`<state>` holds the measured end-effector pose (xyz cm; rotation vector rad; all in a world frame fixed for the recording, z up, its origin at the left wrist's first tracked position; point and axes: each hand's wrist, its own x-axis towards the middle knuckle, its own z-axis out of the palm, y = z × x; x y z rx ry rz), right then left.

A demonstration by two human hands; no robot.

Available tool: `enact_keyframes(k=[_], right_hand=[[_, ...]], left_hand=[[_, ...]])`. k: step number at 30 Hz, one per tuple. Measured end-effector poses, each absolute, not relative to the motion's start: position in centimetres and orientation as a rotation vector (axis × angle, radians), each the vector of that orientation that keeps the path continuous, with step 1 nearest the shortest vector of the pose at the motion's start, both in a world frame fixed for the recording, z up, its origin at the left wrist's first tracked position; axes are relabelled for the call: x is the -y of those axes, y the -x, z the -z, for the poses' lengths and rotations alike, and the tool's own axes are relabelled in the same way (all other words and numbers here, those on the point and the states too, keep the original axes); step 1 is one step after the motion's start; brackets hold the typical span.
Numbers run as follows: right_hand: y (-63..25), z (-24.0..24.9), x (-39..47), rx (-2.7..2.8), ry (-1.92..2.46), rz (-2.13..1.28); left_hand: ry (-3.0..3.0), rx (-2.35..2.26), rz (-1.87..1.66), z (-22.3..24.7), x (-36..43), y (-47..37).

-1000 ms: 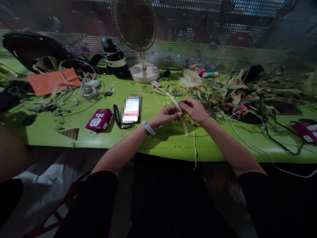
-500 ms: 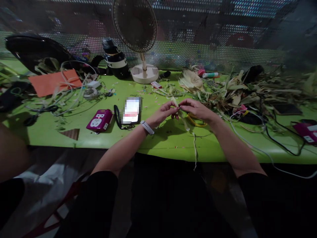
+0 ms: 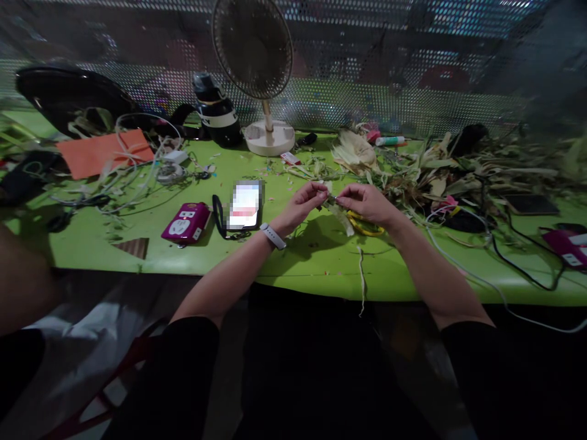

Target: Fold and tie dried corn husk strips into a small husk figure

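Over the green table [image 3: 302, 263], my left hand [image 3: 306, 205] is closed in a pinch on a pale strip of husk [image 3: 340, 219], which hangs down to the right. Close beside it on the right, my right hand [image 3: 367, 203] pinches something small that I cannot make out. Under my right hand lies a yellow loop [image 3: 369, 227]. A thin pale strip [image 3: 361, 275] hangs over the table's front edge. Dried husks [image 3: 355, 151] and a heap of leaves [image 3: 422, 174] lie behind and to the right.
A lit phone [image 3: 245, 205], a purple power socket [image 3: 186, 223] and a striped triangular piece [image 3: 132, 247] lie left. Behind stand a fan [image 3: 269, 137] and a black bottle [image 3: 219, 122]. Cables [image 3: 486, 275] run at the right. Another person's arm [image 3: 25, 275] is at the far left.
My hands have moved slightly apart. The husk strip's lower end has shifted up and no longer overlaps the thin strip at the table's edge.
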<state>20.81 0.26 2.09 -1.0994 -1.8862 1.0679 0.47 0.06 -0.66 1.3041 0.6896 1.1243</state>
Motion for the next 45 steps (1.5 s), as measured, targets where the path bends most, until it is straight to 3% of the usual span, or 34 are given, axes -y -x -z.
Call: enact_keyframes(k=[11,33,40,45], right_hand=[[-20.5,-2.3,0.2,1.995,1.111,-0.95],[-20.7,-0.9,-0.1,2.319,0.895,-0.053],[-20.9,-0.9,-0.4,2.407,0.831,-0.058],[-21.2,-1.6,0.0,2.381,0.845,-0.124]], left_hand=[[-1.235,-0.714,-1.147,1.0,-0.5,-0.3],[-1.12,-0.758,-0.983,1.4,-1.2,0.2],[-1.226,-0.67,-0.805,1.0,-0.8,0.5],[-1.198,-0.623,-0.873,0.9,-1.0,0.5]])
